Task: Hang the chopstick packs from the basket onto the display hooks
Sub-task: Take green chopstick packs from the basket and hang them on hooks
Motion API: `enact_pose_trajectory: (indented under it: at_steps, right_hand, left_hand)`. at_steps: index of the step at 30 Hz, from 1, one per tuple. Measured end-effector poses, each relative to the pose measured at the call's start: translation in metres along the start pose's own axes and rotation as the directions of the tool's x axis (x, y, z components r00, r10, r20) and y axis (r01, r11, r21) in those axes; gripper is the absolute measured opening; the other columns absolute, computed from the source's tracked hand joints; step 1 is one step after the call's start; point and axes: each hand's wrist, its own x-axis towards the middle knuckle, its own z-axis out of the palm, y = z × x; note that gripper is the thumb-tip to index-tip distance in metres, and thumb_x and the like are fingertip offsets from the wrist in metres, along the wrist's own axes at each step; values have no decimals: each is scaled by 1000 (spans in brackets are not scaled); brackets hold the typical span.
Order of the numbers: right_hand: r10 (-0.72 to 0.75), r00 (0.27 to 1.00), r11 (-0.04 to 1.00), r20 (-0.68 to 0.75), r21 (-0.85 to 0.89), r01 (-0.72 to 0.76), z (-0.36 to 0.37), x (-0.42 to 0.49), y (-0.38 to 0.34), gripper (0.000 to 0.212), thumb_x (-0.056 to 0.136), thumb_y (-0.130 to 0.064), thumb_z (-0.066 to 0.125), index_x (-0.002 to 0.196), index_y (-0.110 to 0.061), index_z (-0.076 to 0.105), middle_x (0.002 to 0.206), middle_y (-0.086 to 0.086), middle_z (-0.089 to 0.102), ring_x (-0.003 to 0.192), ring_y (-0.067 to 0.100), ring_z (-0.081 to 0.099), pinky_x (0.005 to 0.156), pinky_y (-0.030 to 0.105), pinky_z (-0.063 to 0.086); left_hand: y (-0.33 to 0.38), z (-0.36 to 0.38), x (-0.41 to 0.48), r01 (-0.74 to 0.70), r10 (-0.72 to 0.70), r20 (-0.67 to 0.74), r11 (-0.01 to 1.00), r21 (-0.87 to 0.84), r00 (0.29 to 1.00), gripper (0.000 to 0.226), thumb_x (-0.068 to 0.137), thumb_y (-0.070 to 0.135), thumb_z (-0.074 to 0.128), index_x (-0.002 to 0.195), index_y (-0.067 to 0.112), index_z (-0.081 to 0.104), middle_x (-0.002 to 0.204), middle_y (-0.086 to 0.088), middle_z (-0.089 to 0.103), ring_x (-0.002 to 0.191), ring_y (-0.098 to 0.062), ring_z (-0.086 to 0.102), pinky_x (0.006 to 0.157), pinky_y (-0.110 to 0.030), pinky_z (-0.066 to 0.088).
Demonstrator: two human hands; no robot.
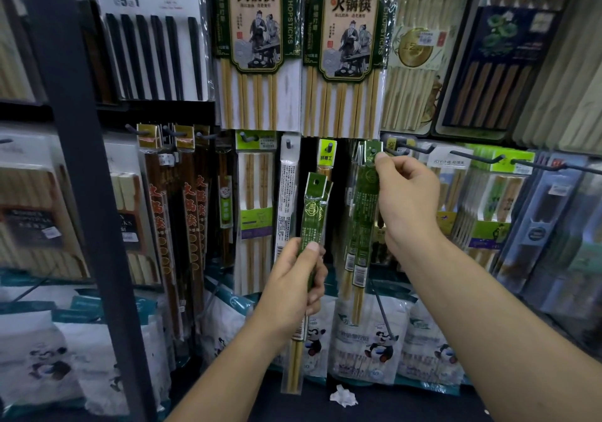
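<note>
My left hand (294,286) grips a few narrow green chopstick packs (314,213) upright by their middle, hang holes at the top and bamboo sticks showing below my fist. My right hand (405,198) pinches the top tab of another green chopstick pack (364,206) at a display hook (373,151). Several matching green packs hang on that hook behind it. The basket is out of sight.
Neighbouring hooks (410,147) stick out to the right with other packs on them. Large chopstick packs (260,46) hang on the row above. A dark shelf post (84,177) stands at the left. Bagged goods (368,340) lie below, with a crumpled white scrap (343,395) on the dark ledge.
</note>
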Motion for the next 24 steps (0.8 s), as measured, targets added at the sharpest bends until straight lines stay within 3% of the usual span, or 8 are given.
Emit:
enact_pose_trajectory:
  at_steps: [1,4,6,8,12,16,19,24]
  right_hand:
    - [4,1000,1000,-6,-2,-4,0,1,0,37,99,-24,63,78,5,59,65,3,44,63,5,47,67,0,44]
    - [22,1000,1000,-12,5,-22,1,3,2,37,99,-22,64,76,6,58,57,-4,39,59,7,42,65,-5,41]
    - [27,1000,1000,-15,-6,-27,3,3,4,36,98,-21,64,75,6,57,55,-6,38,58,8,42,63,-7,39]
    - [31,999,999,-19,-38,-31,3,3,7,36,98,-22,64,72,2,58,51,-10,38,54,7,41,62,-4,41]
    - [56,998,996,-23,-72,-58,2,2,12,29,97,-30,67,78,-7,67,53,-14,46,51,3,44,64,17,45]
    - [67,996,995,-52,-71,-71,-2,-8,12,22,95,-29,69,77,-18,65,59,-12,53,51,-3,47,61,16,43]
    - [119,993,990,19,-73,-117,-4,-23,11,23,96,-28,67,76,-17,67,57,-13,54,52,-1,48,58,15,43]
    - [164,955,986,248,-36,-160,0,-45,5,20,98,-30,65,82,-24,75,76,-9,74,61,-4,59,59,20,42]
  left_hand:
    - [1,1,-1,17,-17,1,1000,18,1000,36,108,30,48,85,48,69,65,7,54,49,-8,38,44,-24,27]
    - [4,1,-2,32,-32,-11,999,-9,999,15,110,26,44,108,22,59,65,5,54,49,-9,38,44,-23,27]
    - [5,1,-2,45,-45,-15,999,-26,999,20,107,29,43,109,13,54,66,3,54,49,-9,38,44,-24,27]
    - [3,1,-2,32,-33,-19,999,-32,999,25,103,31,42,109,10,54,67,1,55,49,-10,38,44,-25,29]
    - [7,2,-3,32,-30,-60,999,28,998,24,111,23,38,110,9,57,68,0,58,51,-11,43,45,-26,34]
    - [11,4,-5,-22,28,-47,993,118,998,20,110,24,44,100,14,58,72,0,62,58,-13,52,50,-27,44]
    - [12,6,-5,-51,55,-23,989,141,998,18,110,23,45,98,13,54,73,2,63,60,-13,54,52,-25,46]
    - [12,9,-6,-76,75,7,987,143,997,15,109,21,44,100,11,51,72,2,63,61,-14,55,52,-25,46]
